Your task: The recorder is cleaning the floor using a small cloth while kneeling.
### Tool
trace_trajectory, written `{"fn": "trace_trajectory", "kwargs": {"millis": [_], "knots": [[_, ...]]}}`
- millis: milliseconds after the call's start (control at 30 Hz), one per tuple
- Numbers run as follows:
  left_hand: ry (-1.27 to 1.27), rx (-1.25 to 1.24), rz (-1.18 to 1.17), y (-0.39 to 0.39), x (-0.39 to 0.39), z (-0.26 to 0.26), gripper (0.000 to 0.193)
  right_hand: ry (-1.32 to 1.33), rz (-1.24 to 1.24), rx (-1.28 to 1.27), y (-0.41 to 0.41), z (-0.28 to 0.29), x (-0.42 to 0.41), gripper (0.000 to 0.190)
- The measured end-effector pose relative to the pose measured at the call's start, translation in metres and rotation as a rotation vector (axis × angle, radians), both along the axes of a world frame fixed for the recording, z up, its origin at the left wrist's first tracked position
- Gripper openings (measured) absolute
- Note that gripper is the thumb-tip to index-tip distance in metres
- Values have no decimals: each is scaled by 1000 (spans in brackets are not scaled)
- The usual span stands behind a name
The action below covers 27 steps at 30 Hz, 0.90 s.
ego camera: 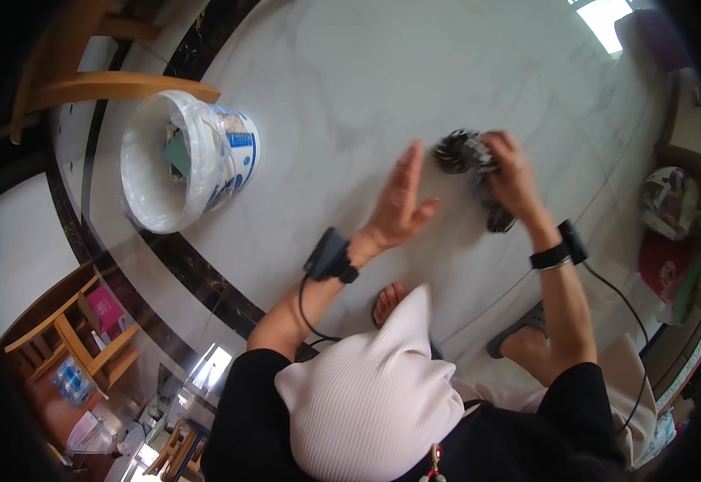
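Observation:
On the marbled floor tiles [350, 78], my right hand [510, 175] grips a dark, bunched-up item with black-and-white patterning [462, 150]; it looks like crumpled fabric or plastic, which I cannot tell. Its upper end sticks out left of the fingers and its lower end shows beneath the palm. To the left, my left hand [403, 199] hovers with its fingers extended and thumb apart, holding nothing. Both wrists wear black straps with small cabled devices.
A white plastic bucket [239, 156] with a clear liner and some scraps inside stands at left, beside a wooden chair [121, 85]. My sandalled feet are below my hands. A clear bag [669, 202] and a red bag [664, 265] lie along the right side.

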<state>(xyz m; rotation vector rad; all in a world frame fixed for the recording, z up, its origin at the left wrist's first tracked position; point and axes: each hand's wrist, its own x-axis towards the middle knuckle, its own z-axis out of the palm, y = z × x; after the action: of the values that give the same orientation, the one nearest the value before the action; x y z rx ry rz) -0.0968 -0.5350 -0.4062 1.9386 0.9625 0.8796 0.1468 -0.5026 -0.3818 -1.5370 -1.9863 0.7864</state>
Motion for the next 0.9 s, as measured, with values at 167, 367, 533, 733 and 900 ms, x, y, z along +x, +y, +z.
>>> {"fn": "trace_trajectory", "kwargs": {"millis": [167, 367, 533, 733, 900], "knots": [[531, 84, 230, -22, -71, 6, 101, -190, -189, 145, 80, 0, 94, 47], [845, 1, 136, -47, -51, -5, 133, -366, -15, 132, 89, -16, 21, 53], [847, -63, 50, -17, 13, 1, 127, -310, 253, 63, 17, -1, -22, 60], [887, 11, -70, -16, 55, 6, 121, -87, 217, -99, -24, 9, -8, 56], [660, 66, -91, -23, 29, 4, 123, 188, -107, -65, -10, -4, 66, 56]]}}
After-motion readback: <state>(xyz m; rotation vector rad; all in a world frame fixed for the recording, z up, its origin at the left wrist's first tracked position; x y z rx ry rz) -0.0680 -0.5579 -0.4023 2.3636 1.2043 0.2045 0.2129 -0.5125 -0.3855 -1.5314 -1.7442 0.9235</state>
